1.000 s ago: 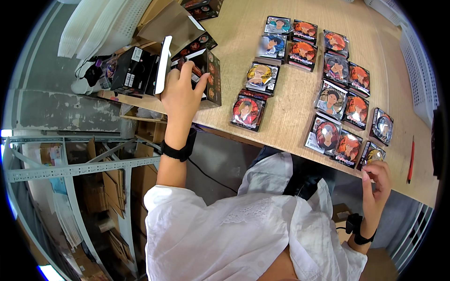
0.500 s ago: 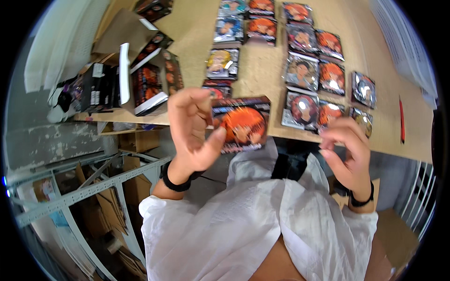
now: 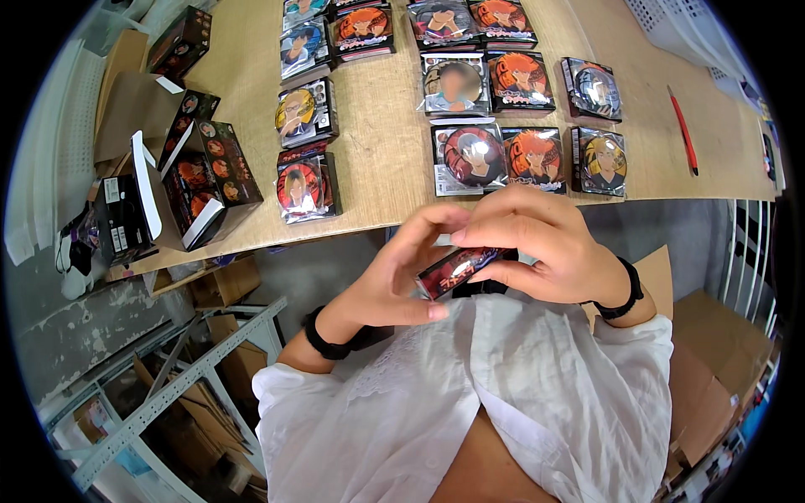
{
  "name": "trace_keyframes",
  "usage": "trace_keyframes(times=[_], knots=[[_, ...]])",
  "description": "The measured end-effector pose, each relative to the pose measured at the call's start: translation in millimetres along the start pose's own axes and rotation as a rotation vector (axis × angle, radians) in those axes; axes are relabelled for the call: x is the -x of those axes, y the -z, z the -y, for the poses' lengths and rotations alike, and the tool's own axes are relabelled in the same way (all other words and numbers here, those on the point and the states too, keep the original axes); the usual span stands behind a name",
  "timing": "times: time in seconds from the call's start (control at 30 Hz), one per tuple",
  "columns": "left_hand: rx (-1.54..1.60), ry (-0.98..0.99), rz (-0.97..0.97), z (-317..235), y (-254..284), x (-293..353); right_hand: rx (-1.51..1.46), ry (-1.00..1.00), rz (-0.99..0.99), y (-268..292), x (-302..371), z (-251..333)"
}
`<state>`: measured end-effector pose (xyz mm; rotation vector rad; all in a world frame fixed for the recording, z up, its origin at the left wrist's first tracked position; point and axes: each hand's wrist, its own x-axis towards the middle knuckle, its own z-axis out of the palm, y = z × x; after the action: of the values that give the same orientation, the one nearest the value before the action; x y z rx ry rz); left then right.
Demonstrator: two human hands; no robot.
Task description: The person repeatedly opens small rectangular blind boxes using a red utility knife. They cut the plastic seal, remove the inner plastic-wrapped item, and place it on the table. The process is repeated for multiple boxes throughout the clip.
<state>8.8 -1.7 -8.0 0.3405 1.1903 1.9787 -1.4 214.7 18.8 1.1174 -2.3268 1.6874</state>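
Observation:
A small dark box (image 3: 455, 273) with red and orange printing is held over my lap, just in front of the table edge, with a narrow side turned up. My right hand (image 3: 549, 247) grips it between thumb and fingers. Curled around its left end is my left hand (image 3: 381, 281), thumb along the near side; part of the box is hidden between the hands. Just beyond, on the table, stand small boxes with round badges in clear wrappers: a red badge (image 3: 474, 157), an orange-haired one (image 3: 534, 159) and a yellow one (image 3: 602, 162).
Further badge boxes stand in columns, including a red one (image 3: 299, 187) at left. An opened dark carton (image 3: 226, 168) lies at the table's left. A red pen (image 3: 684, 134) lies at right, near a white plastic basket (image 3: 671, 33). Below left is a metal rack (image 3: 180, 394).
My right hand has come left and taken hold of the box. The box has turned from its picture face to a narrow side. The view has shifted, showing the table items further left.

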Motion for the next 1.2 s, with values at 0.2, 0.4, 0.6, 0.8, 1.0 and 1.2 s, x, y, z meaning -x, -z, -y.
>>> trace_keyframes(times=[0.2, 0.4, 0.6, 0.8, 1.0, 1.2], knots=[[-0.043, 0.214, 0.145, -9, -3, -8, 0.051, 0.051, -0.076, 19, 12, 3], [-0.010, 0.039, 0.111, 0, 3, -6, 0.445, -0.404, -0.695, 113, 62, -25], [0.098, 0.007, 0.021, 7, 6, -1, 1.321, -0.630, -0.729, 206, 161, -95], [-0.116, 0.038, -0.039, -5, 11, 3, 1.212, -0.790, -0.600, 206, 171, -100], [-0.554, -0.181, -0.103, -25, 2, -3, 1.392, -0.739, -0.469, 224, 197, -120], [-1.049, -0.338, -0.222, -39, 0, -3, 0.489, -0.764, -0.749, 179, 143, -62]])
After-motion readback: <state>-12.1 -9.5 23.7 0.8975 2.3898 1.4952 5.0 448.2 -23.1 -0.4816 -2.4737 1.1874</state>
